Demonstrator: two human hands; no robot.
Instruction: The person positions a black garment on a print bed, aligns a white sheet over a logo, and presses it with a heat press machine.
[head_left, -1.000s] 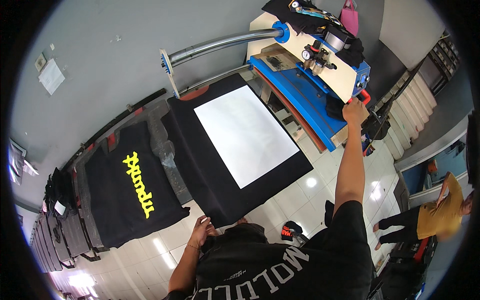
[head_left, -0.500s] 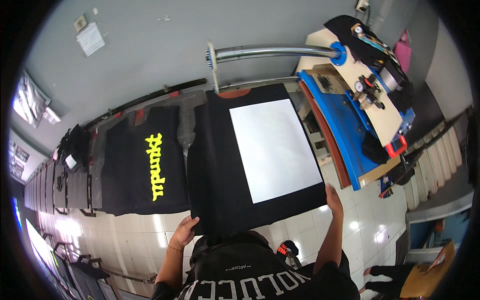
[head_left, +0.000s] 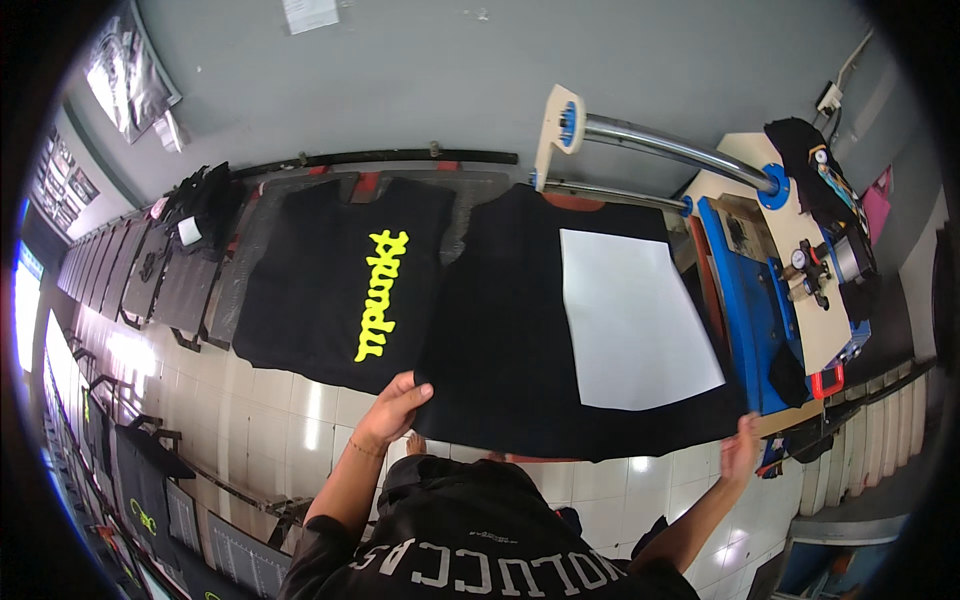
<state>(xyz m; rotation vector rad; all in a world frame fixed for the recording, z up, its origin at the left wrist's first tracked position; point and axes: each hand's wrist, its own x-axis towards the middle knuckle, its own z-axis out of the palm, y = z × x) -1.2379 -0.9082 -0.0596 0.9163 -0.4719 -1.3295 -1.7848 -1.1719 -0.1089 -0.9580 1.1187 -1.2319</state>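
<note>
Right hand (head_left: 741,447), off the press handle (head_left: 829,380), now pinches the black shirt (head_left: 510,340) hem; left hand (head_left: 395,408) grips its opposite corner.

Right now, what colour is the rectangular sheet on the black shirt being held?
White rectangular sheet, plain; head view.

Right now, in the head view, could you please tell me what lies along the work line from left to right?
Row of dark pallets → black shirt with yellow print → black shirt held by both hands → white sheet → blue press machine.
</note>
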